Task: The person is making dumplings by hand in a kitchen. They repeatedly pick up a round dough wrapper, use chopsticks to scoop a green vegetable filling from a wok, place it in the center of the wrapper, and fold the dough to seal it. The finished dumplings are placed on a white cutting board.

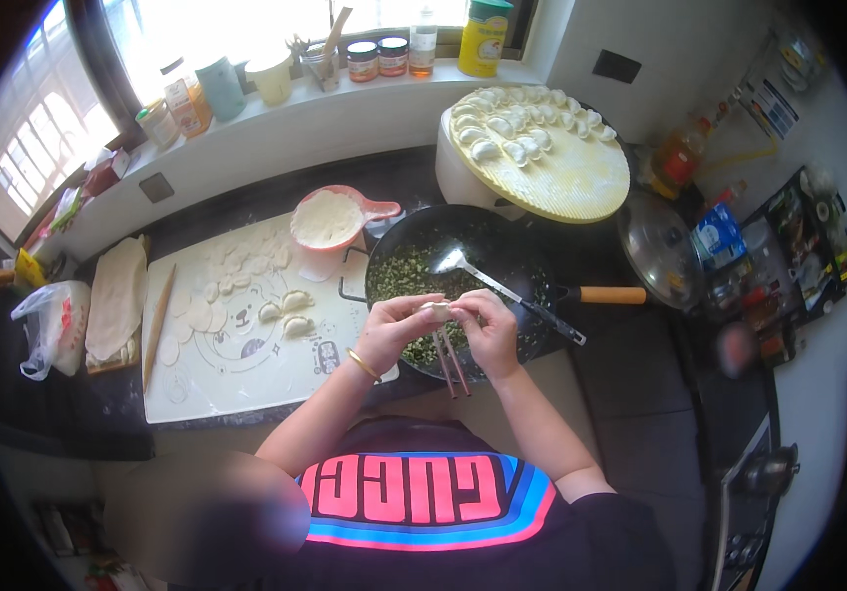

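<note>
Both my hands meet over the near side of a black wok (524, 258). My left hand (399, 327) and my right hand (488, 330) pinch a small pale dumpling (436, 311) between their fingertips. A pair of chopsticks (451, 366) hangs down from my right hand, between the palms; how it is gripped is hidden. Chopped green filling (406, 271) lies in the wok, and a metal ladle (451, 260) rests there with its dark handle across the rim. On the mat (276, 396) to the left are several folded dumplings (295, 325) and flat round wrappers (192, 313).
A rolling pin (160, 330) lies along the mat's left edge, beside a sheet of dough (116, 295). Behind the mat stands a pink-rimmed bowl of flour (327, 219). A round yellow board (591, 182) carries several dumplings at the back. The wok's wooden handle (613, 295) points right, near a lid (655, 246).
</note>
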The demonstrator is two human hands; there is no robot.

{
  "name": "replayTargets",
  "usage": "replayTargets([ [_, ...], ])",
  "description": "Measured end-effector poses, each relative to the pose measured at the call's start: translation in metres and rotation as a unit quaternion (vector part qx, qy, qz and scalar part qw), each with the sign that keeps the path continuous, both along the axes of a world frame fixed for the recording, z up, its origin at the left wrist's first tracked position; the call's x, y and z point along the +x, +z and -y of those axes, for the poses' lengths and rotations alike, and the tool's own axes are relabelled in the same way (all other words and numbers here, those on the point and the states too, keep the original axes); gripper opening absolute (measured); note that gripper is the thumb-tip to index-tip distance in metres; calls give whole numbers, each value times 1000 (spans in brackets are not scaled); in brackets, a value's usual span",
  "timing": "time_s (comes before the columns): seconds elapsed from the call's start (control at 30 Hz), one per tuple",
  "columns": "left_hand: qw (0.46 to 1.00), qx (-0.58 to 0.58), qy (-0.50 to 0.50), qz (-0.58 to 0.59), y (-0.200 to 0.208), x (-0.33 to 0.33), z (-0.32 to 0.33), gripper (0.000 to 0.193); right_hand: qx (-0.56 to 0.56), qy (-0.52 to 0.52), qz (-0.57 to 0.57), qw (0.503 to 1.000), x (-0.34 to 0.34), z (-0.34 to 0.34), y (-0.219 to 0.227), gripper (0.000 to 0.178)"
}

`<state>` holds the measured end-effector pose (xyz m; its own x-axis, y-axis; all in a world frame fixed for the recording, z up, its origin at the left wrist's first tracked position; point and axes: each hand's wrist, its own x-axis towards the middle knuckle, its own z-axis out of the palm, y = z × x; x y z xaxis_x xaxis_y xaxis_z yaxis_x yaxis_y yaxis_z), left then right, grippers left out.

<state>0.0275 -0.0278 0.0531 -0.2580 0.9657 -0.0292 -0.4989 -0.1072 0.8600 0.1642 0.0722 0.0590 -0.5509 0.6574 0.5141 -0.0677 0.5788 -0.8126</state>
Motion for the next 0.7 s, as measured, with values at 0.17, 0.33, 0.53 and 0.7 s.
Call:
replayTargets([
  [0.17, 1000, 8, 0, -20, -6, 1, 0, 34, 16, -39, 6, 999, -5, 5, -2, 9],
  [0.33, 997, 18, 2, -70, 0, -3, 3, 32, -30, 22, -34, 999, -3, -1, -5, 8],
  [0.53, 995, 16, 2, -98, 3, 0, 4, 32, 15, -16, 24, 999, -7, 3, 2, 6],
  [0.7, 994, 27, 13, -106, -3, -3, 2, 35, 97, 0, -3, 995, -9, -2, 6, 6],
])
